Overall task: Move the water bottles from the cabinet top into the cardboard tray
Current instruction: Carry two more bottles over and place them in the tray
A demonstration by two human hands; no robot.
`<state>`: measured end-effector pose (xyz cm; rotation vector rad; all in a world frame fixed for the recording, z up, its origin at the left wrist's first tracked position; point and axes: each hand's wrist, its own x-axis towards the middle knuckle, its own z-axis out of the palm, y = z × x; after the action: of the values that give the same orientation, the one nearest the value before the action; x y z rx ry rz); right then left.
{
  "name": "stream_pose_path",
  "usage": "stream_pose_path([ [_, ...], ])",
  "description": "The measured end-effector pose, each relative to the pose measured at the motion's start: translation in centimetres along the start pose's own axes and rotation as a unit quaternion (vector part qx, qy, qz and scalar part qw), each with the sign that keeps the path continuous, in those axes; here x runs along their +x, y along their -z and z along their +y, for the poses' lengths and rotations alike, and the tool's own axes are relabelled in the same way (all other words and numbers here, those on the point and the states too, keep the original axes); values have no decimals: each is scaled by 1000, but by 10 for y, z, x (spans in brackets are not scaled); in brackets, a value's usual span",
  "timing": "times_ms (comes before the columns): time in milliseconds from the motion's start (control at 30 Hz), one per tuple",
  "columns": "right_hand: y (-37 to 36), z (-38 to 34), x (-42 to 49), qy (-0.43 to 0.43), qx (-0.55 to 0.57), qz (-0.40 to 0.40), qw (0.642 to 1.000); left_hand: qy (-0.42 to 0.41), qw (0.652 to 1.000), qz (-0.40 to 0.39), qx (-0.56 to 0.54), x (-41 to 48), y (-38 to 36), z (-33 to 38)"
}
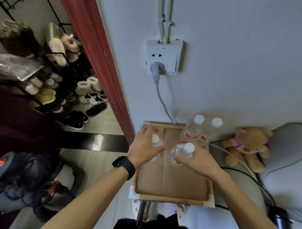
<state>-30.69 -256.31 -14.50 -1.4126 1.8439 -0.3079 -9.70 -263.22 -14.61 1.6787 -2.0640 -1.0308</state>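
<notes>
Two bottles point(191, 128) seem already set in the tray's point(171, 188) upper-right corner; mid-frame, the left hand point(144, 148) grasps a third bottle point(156, 142) and the right hand point(196, 161) a fourth bottle point(179, 151) over it, neither released.

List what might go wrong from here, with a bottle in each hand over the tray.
1. The right hand holds the right-hand bottle tilted, close to the two standing bottles in the far right corner of the cardboard tray. Setting it down could knock them over.
2. The left hand has its grip high on the left-hand bottle, near the tray's left wall. It might land on the rim and tip.
</notes>
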Motion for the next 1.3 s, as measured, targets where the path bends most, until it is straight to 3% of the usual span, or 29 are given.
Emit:
stream_pose_path([
  [133, -6, 9, -8, 16, 27, 29, 999, 95, 995, 17, 0, -18, -19, -7],
  [433, -7, 7, -6, 60, 51, 64, 995, 115, 993, 3, 37, -11, -20, -3],
  [600, -8, 14, -9, 51, 53, 93, 993, 87, 995, -11, 36, 5, -14, 1],
  [900, 6, -29, 27, 63, -32, 112, 991, -22, 993, -100, 60, 83, 26, 9],
  [1033, 13, -44, 47, 39, -13, 95, 995, -49, 982, -151, 101, 104, 15, 10],
  [1300, 34, -52, 66, 23, -66, 126, 990, -43, 988, -142, 47, 109, -1, 3],
])
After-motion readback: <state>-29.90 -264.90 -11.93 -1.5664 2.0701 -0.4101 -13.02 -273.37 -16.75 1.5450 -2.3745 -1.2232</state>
